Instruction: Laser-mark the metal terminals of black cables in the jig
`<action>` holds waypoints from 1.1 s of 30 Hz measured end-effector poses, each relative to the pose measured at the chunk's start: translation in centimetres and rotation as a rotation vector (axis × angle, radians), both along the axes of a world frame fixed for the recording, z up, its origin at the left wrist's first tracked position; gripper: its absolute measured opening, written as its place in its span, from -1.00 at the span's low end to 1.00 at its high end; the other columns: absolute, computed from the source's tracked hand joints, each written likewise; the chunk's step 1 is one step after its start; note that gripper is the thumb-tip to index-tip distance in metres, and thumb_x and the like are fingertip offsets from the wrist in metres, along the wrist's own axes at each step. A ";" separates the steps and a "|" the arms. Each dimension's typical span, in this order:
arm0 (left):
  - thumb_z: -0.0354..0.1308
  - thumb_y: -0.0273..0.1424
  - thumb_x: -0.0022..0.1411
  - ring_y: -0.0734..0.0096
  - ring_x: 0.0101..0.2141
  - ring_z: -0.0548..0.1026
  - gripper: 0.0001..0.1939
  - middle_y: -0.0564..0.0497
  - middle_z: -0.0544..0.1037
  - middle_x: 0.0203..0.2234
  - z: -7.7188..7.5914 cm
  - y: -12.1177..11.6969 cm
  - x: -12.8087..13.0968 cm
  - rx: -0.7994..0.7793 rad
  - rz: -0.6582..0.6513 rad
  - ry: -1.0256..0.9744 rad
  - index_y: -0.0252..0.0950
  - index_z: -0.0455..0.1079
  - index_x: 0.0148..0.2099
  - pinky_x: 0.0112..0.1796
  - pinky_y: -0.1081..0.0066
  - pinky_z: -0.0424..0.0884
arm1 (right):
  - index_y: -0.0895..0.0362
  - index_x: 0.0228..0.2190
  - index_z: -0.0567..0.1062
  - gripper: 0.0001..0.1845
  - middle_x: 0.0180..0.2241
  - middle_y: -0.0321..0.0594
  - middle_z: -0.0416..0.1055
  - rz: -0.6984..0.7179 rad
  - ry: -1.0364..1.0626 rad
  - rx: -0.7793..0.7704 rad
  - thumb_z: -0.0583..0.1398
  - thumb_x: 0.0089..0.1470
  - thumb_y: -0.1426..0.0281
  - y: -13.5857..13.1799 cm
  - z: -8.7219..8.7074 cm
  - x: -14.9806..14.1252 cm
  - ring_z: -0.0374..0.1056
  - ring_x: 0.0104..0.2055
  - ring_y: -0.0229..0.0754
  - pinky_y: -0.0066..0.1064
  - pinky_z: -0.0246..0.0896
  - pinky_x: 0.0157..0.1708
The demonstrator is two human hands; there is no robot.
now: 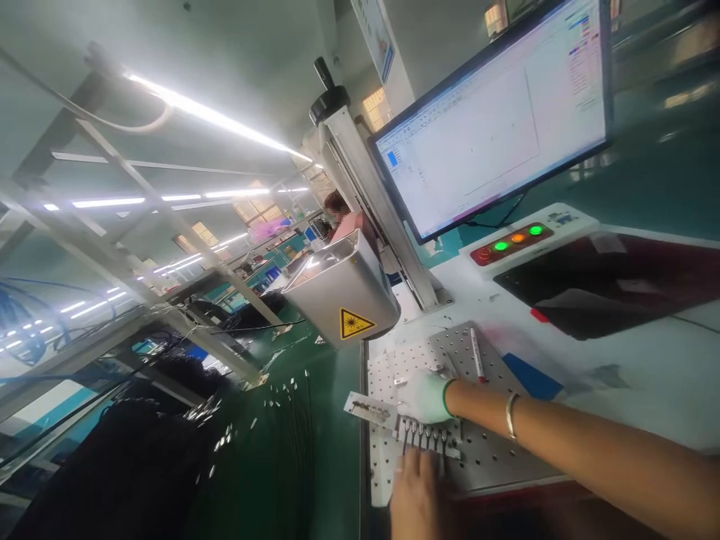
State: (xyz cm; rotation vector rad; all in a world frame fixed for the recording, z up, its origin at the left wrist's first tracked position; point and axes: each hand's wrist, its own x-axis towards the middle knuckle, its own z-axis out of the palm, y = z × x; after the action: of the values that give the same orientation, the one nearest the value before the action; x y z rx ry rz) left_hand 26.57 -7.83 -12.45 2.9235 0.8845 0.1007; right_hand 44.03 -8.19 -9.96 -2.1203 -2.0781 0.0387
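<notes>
My right hand [424, 396], in a white glove with a green cuff, lies over the metal fixture on the perforated plate [478, 450]. Its fingers cannot be made out clearly. Below it, a row of several cables with metal plug ends [426, 435] sits side by side in the fixture. My bare left hand [416, 487] is at the dark cable ends, its fingers close together over them and partly blurred. A flat metal piece with a slot [370, 411] juts out past the plate's left edge, beside the glove.
A laser head [343, 292] with a yellow warning sign hangs above the plate on a column [382, 202]. A marker [477, 354] and a blue sheet [532, 376] lie right. Beyond are a lit button panel [517, 238] and a monitor [495, 120]. Another person [354, 223] sits farther back.
</notes>
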 end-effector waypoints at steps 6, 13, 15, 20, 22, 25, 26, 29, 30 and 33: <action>-0.02 -0.56 0.19 -0.03 -0.09 0.40 -0.62 -0.23 0.46 -0.14 -3.3 -1.8 0.4 0.128 -0.016 0.000 -0.33 0.42 0.03 -0.06 0.14 0.32 | 0.20 -0.26 0.50 -0.64 -0.29 0.00 0.49 -0.107 -0.035 0.027 -0.05 0.24 0.31 -0.5 -0.7 -1.6 0.44 -0.29 -0.07 -0.30 0.25 -0.38; -0.03 -0.56 0.20 0.01 -0.05 0.39 -0.50 -0.23 0.45 -0.09 -4.6 -1.1 -0.8 0.221 -0.195 -0.070 -0.24 0.28 0.19 -0.08 0.13 0.40 | 0.19 -0.25 0.50 -0.63 -0.31 -0.03 0.49 -0.127 -0.018 0.029 -0.04 0.24 0.30 -0.1 -1.1 -1.7 0.44 -0.30 0.00 -0.21 0.29 -0.41; 0.03 -0.52 0.18 -0.02 -0.02 0.37 -0.48 -0.24 0.43 -0.06 -4.8 -1.0 -1.0 0.196 -0.221 -0.068 -0.22 0.26 0.21 -0.06 0.11 0.39 | 0.19 -0.24 0.50 -0.63 -0.30 -0.02 0.49 -0.118 -0.008 0.027 -0.04 0.24 0.31 -0.1 -1.1 -1.6 0.44 -0.30 0.01 -0.20 0.29 -0.41; 0.06 -0.49 0.18 -0.08 0.03 0.33 -0.54 -0.30 0.38 0.00 -5.0 -1.0 -0.8 0.126 -0.197 -0.018 -0.30 0.31 0.15 0.01 0.08 0.32 | 0.17 -0.27 0.52 -0.71 -0.30 0.01 0.48 -0.087 0.043 -0.012 0.01 0.18 0.39 -0.2 -1.3 -1.3 0.44 -0.28 0.04 -0.17 0.29 -0.41; 0.08 -0.49 0.16 -0.06 0.03 0.32 -0.52 -0.28 0.38 0.00 -5.2 -0.9 -0.4 0.106 -0.201 -0.025 -0.31 0.29 0.16 0.03 0.08 0.29 | 0.18 -0.29 0.52 -0.71 -0.31 0.02 0.48 -0.084 0.072 -0.036 0.01 0.18 0.38 -0.1 -1.4 -1.3 0.43 -0.28 0.06 -0.15 0.30 -0.41; 0.10 -0.48 0.13 -0.03 0.02 0.32 -0.51 -0.24 0.39 -0.03 -5.9 -1.0 0.1 0.081 -0.191 -0.040 -0.31 0.29 0.15 0.06 0.08 0.26 | 0.18 -0.25 0.52 -0.64 -0.27 0.06 0.49 -0.121 0.101 -0.047 -0.04 0.22 0.33 0.0 -1.4 -1.5 0.42 -0.27 0.07 -0.12 0.30 -0.39; 0.10 -0.49 0.13 -0.03 0.02 0.32 -0.51 -0.24 0.39 -0.03 -6.2 -1.0 0.2 0.082 -0.183 -0.042 -0.31 0.30 0.14 0.06 0.08 0.26 | 0.18 -0.24 0.52 -0.61 -0.26 0.08 0.49 -0.143 0.103 -0.044 -0.07 0.24 0.32 0.0 -1.2 -1.6 0.42 -0.27 0.07 -0.12 0.30 -0.38; 0.04 -0.57 0.11 -0.06 0.04 0.30 -0.51 -0.27 0.39 -0.01 -7.4 -1.2 0.7 0.115 -0.124 -0.039 -0.35 0.33 0.13 0.05 0.05 0.26 | 0.18 -0.25 0.52 -0.58 -0.29 0.08 0.51 -0.185 0.098 -0.032 -0.08 0.24 0.26 -0.1 -0.6 -2.0 0.44 -0.28 0.05 -0.17 0.29 -0.36; 0.01 -0.60 0.11 -0.07 0.04 0.30 -0.50 -0.29 0.38 -0.01 -7.7 -1.3 0.9 0.129 -0.084 -0.037 -0.37 0.33 0.12 0.04 0.04 0.27 | 0.19 -0.25 0.52 -0.58 -0.31 0.07 0.51 -0.194 0.093 -0.026 -0.05 0.23 0.23 -0.2 -0.5 -2.1 0.44 -0.29 0.04 -0.19 0.29 -0.36; -0.06 -0.67 0.09 -0.02 0.03 0.32 -0.48 -0.29 0.40 -0.03 -7.6 -1.5 1.5 0.107 0.007 -0.021 -0.39 0.35 0.11 0.03 0.08 0.28 | 0.20 -0.24 0.50 -0.56 -0.32 0.04 0.52 -0.214 0.080 0.003 0.00 0.20 0.14 -0.1 -0.6 -2.2 0.45 -0.29 0.04 -0.21 0.28 -0.35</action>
State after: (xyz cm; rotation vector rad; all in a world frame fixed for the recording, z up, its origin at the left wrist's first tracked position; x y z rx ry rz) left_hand 28.11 -9.32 -20.07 3.0117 0.9136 0.1845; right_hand 41.81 -8.33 -10.56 -2.2866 -1.7965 0.0909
